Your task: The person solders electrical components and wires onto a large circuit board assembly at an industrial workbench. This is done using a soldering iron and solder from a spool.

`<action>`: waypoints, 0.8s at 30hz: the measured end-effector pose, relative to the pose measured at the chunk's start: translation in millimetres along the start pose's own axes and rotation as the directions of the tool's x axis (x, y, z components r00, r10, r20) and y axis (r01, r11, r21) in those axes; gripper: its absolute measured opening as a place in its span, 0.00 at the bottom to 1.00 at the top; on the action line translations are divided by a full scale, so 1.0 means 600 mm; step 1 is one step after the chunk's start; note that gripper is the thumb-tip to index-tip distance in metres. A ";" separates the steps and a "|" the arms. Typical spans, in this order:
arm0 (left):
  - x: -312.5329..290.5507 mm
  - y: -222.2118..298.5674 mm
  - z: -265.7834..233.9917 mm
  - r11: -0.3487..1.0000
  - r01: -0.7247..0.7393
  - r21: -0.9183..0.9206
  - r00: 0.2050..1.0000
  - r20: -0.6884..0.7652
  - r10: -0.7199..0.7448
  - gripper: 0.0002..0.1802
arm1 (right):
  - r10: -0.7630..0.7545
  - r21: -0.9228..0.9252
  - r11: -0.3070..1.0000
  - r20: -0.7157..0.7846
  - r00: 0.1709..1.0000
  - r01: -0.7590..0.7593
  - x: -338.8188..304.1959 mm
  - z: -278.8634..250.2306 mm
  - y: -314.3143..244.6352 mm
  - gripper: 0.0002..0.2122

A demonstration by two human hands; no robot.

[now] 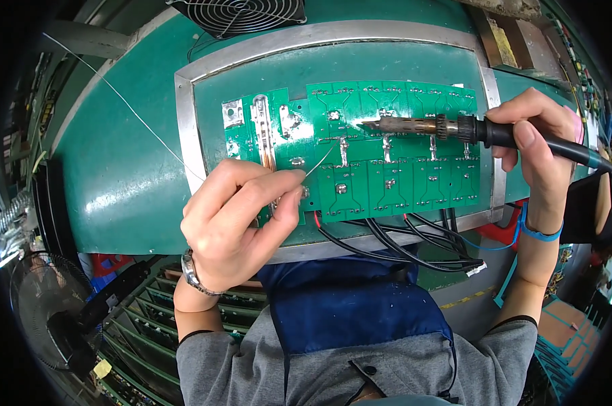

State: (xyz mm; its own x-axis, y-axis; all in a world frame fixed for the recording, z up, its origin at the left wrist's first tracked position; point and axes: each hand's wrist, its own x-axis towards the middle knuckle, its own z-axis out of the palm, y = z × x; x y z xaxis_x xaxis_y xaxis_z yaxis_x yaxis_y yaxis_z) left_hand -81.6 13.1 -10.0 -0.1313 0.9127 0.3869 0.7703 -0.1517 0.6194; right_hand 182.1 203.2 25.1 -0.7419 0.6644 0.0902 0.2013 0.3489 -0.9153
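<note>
Solder side up, a green circuit board (pixel 414 186) lies on the green worktop inside a metal frame. My right hand (pixel 539 139) grips a soldering iron (pixel 448 127) by its black handle, and the tip points left over the board's upper middle. Whether that tip touches the board, I cannot tell. Pinched in my left hand (pixel 242 220) is a thin solder wire (pixel 323 159); its short end reaches up and right toward the solder joints, while the long part trails off to the upper left. The left fingers cover part of the board's lower left.
Black cables (pixel 401 250) run out from under the board's near edge. A metal frame (pixel 340 30) borders the work area, with a black fan (pixel 242 13) behind it. Racked boards (pixel 150 318) stand at the lower left beside another fan (pixel 49 311). Metal trays (pixel 516 40) sit far right.
</note>
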 end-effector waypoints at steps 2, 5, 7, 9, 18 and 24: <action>-0.001 -0.001 0.001 1.000 0.005 0.004 1.000 0.001 -0.005 0.14 | 0.013 -0.003 1.000 -0.005 1.000 -0.013 0.007 0.010 -0.004 0.11; -0.004 -0.003 0.005 1.000 0.018 0.008 1.000 -0.001 -0.018 0.14 | 0.048 0.013 0.999 0.007 0.999 -0.048 0.016 0.020 0.002 0.11; -0.005 -0.003 0.006 1.000 0.021 0.007 1.000 -0.002 -0.021 0.14 | 0.069 0.030 0.997 0.019 0.997 -0.070 0.020 0.022 0.004 0.11; -0.001 -0.004 0.009 1.000 0.003 -0.005 1.000 -0.003 -0.003 0.13 | 0.076 0.014 0.997 0.043 0.996 -0.077 0.022 0.021 0.003 0.11; -0.006 -0.006 0.008 0.999 0.034 0.007 0.998 -0.050 -0.033 0.14 | 0.051 -0.005 0.999 0.070 0.996 -0.051 0.027 0.017 0.005 0.12; -0.006 -0.004 0.000 0.996 0.090 -0.022 0.991 -0.098 -0.092 0.13 | -0.012 -0.034 0.999 -0.084 0.996 0.009 -0.021 -0.022 -0.013 0.12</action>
State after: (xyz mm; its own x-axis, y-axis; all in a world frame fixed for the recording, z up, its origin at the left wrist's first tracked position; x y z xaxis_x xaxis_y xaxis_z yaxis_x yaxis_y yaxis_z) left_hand -83.3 10.1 -12.8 -0.2623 0.8811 0.3935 0.7412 -0.0772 0.6668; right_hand 198.1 201.0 36.2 -0.6880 0.7132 0.1339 0.2163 0.3776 -0.9004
